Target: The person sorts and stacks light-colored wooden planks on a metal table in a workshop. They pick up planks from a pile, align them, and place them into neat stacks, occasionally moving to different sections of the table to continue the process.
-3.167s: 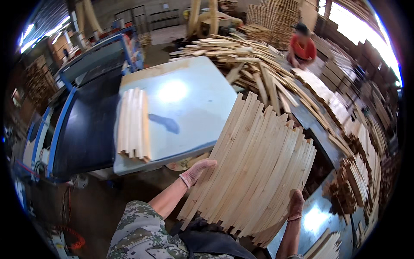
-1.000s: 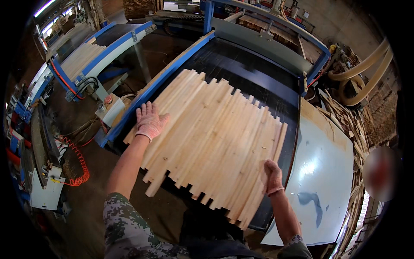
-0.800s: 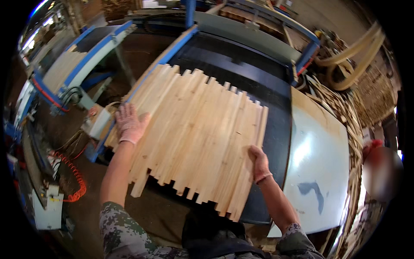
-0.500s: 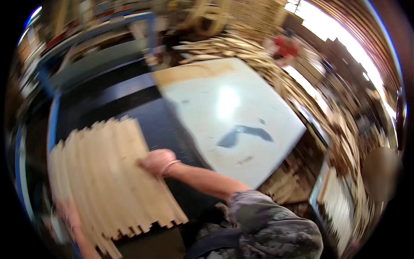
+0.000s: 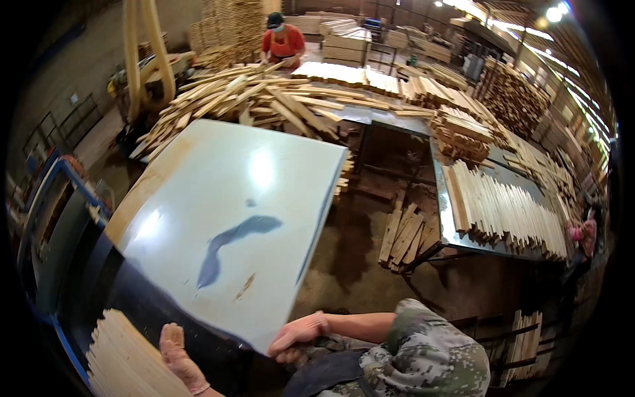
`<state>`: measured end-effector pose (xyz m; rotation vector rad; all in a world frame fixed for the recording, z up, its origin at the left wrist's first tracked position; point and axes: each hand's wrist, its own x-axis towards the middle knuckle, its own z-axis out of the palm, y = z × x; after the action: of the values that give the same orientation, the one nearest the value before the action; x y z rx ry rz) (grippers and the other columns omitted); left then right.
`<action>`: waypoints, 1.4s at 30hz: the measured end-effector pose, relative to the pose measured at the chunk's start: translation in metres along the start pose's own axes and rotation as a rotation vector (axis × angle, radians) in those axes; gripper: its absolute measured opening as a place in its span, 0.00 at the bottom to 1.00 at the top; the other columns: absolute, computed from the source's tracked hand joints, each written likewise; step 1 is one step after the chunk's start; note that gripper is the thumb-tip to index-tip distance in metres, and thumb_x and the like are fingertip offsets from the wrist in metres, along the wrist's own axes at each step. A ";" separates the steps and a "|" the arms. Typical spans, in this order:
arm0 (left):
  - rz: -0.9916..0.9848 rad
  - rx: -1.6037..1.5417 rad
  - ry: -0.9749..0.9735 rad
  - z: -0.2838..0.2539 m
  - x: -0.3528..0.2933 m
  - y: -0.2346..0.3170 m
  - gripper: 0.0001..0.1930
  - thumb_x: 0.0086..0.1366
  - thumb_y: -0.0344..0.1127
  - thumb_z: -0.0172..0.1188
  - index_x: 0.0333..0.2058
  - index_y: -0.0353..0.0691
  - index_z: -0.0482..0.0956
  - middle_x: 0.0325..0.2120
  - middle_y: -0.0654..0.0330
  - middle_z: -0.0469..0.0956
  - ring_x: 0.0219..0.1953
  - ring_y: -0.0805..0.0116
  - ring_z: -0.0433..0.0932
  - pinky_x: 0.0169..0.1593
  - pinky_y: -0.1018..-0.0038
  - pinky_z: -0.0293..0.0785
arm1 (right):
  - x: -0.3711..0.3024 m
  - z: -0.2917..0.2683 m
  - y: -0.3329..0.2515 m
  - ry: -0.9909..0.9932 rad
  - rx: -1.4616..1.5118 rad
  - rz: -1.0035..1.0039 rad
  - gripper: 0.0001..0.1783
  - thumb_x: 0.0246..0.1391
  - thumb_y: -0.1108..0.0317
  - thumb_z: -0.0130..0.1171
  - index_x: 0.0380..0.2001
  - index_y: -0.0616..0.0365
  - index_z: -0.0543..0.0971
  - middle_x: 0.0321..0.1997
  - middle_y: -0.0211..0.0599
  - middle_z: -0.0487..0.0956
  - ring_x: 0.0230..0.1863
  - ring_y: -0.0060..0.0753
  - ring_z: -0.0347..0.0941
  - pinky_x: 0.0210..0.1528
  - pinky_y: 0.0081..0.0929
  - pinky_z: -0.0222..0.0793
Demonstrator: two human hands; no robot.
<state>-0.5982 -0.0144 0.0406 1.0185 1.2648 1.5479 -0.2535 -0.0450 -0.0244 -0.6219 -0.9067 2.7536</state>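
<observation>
Lying on black surface [image 5: 135,291], pale wooden strips [image 5: 126,357] beside left hand [image 5: 180,360]

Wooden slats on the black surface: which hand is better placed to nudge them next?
Probably the left hand: it is close beside the wooden slats, while the right hand is by the pale tabletop's near corner.

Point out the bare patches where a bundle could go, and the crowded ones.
Biggest: the stained pale table, between the black belt, the woodpile and the right hand at its near corner. Smaller: the belt between table and planks, with the left hand beside them. Crowded: the woodpile and the bench under plank rows.
</observation>
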 end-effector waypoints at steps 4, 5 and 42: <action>-0.081 -0.177 -0.315 0.161 -0.009 -0.068 0.22 0.80 0.41 0.55 0.62 0.30 0.78 0.58 0.52 0.82 0.60 0.62 0.81 0.67 0.62 0.76 | -0.173 -0.117 0.075 0.663 0.220 -0.237 0.16 0.73 0.57 0.59 0.47 0.60 0.82 0.37 0.31 0.79 0.33 0.23 0.71 0.36 0.24 0.71; -0.192 -0.219 -0.325 0.213 -0.025 -0.067 0.20 0.79 0.39 0.56 0.60 0.31 0.81 0.55 0.53 0.84 0.57 0.63 0.82 0.65 0.62 0.77 | -0.208 -0.160 0.113 0.938 0.136 -0.259 0.13 0.72 0.59 0.58 0.45 0.59 0.82 0.39 0.36 0.81 0.38 0.31 0.76 0.39 0.31 0.74; -0.794 0.131 -1.475 1.063 0.102 -0.266 0.25 0.75 0.35 0.66 0.67 0.33 0.76 0.61 0.56 0.81 0.63 0.67 0.78 0.68 0.71 0.72 | -0.577 -0.495 0.094 1.585 1.230 -0.648 0.13 0.69 0.64 0.59 0.29 0.50 0.71 0.21 0.25 0.65 0.19 0.25 0.62 0.23 0.31 0.56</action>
<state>0.4147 0.4051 -0.0554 1.1210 0.5012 -0.0743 0.4782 -0.0270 -0.2484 -1.3511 0.7442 1.0486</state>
